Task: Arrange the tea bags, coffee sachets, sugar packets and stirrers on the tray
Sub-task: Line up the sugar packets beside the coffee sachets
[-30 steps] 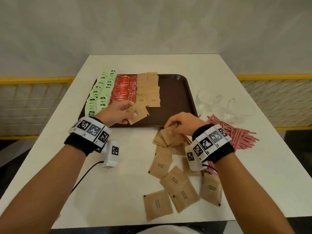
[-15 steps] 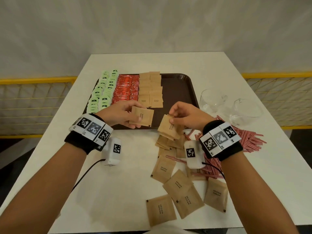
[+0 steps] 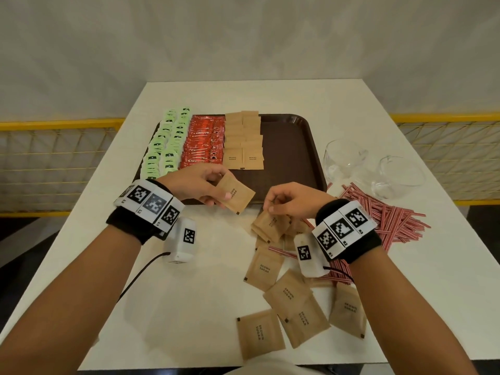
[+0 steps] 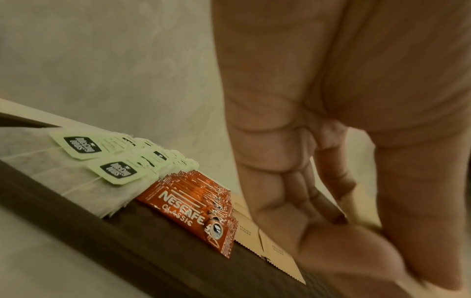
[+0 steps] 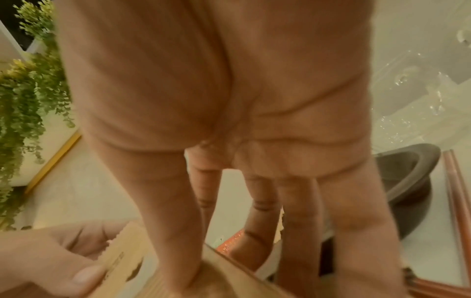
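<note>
Left hand [image 3: 198,182] grips sugar packet [image 3: 236,195] over tray [image 3: 295,147] near edge

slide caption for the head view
Left hand holds a brown sugar packet over the tray; right hand pinches another.

White table [image 3: 189,307] under brown tray [image 3: 292,147], loose sugar packets [image 3: 263,269], striped stirrers [image 3: 389,220], seemingly two glass bowls [image 3: 397,177].

Two glass bowls [image 3: 373,169], perhaps cups; plant [image 5: 25,96].
</note>
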Demonstrator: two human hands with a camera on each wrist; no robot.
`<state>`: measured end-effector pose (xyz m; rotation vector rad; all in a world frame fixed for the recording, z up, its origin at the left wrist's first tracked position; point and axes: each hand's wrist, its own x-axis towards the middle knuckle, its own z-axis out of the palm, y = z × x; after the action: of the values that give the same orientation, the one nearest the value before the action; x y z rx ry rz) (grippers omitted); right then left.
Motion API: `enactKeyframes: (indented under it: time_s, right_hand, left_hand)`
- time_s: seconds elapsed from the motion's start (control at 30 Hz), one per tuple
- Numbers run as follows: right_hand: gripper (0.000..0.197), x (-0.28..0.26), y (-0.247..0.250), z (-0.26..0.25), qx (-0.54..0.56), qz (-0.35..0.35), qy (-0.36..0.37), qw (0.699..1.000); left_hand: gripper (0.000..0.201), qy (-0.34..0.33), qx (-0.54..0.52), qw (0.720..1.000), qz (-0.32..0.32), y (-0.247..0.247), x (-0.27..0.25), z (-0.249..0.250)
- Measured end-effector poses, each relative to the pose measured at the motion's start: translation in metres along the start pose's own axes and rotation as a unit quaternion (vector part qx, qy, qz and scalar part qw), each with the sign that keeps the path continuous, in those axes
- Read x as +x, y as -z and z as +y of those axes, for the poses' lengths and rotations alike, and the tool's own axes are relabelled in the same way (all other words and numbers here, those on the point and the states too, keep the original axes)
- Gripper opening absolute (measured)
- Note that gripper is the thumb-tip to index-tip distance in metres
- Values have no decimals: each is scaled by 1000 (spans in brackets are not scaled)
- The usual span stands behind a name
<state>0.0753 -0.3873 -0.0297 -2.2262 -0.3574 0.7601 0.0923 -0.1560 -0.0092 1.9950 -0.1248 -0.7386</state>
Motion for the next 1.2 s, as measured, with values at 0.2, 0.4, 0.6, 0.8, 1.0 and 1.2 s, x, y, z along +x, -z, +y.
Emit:
enactKeyframes:
  time_s: [0.2, 0.4, 0.6, 0.8, 1.0, 1.2]
  right_hand:
    - [13, -1, 13, -5, 88, 59, 5, 994]
    - [11, 40, 37, -13, 115, 148, -56, 981]
    - [20, 94, 52, -11, 83, 183, -135, 970]
    - [21, 129, 57, -12, 71, 197, -135, 969]
    - [14, 147, 58, -13, 53, 175, -133, 974]
    - [4, 154, 57, -5, 9, 180, -134, 974]
  left_hand:
    - [20, 14, 27, 999, 19, 9, 7, 1]
    - [15, 12, 103, 985, 136, 17, 41, 11]
    - [12, 27, 183, 971, 150, 27, 79, 27]
    - [13, 46, 194, 970, 139, 34, 102, 26]
    - [16, 38, 240, 951, 190, 32, 112, 15]
    - [48, 12, 392, 899, 197, 23, 110, 17]
